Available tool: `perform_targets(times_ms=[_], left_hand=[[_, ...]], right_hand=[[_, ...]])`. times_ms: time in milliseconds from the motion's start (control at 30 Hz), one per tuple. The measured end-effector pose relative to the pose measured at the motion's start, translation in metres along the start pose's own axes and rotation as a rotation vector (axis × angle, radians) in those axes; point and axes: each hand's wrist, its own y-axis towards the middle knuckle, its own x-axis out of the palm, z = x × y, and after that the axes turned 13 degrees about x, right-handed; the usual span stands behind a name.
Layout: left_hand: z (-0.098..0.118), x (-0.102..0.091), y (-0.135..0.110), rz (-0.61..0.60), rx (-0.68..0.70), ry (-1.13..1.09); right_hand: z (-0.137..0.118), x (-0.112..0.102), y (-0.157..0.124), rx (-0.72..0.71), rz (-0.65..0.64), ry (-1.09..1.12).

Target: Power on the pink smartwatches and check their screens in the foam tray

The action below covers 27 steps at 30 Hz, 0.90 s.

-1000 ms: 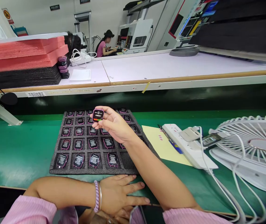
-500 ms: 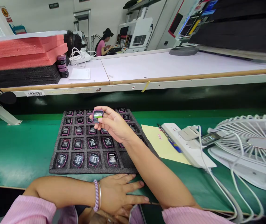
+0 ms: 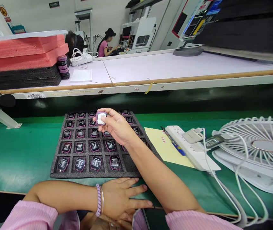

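A smartwatch body (image 3: 101,118) with a purple case and a lit, mostly white screen is held up in my right hand (image 3: 117,126), the thumb resting on its screen. Below it lies a dark grey foam tray (image 3: 83,175), its compartments holding several more purple watch bodies with white text on black screens. One front-right compartment has no watch in it; my right forearm covers part of that side. My left hand (image 3: 124,198) lies flat near the bench's front edge, fingers spread, with a lilac coiled band and a silver bangle at the wrist.
Right of the tray are a yellow sheet (image 3: 154,140), a blue pen (image 3: 179,148), a white power strip (image 3: 198,159) with cables, and a white fan (image 3: 266,147). A shelf (image 3: 151,72) behind carries red foam (image 3: 23,51) and stacked watches (image 3: 63,67). A co-worker sits beyond.
The screen of the held watch has turned from a picture with a green band to mostly white. My right thumb has shifted slightly on it. My left hand stays put.
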Motion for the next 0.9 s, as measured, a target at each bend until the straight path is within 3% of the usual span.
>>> perform_targets(times_ms=[900], left_hand=[[0.0001,0.0018,0.0003,-0.005,-0.005,-0.053]], right_hand=[[0.002,-0.0017,0.0,-0.035,-0.075,0.005]])
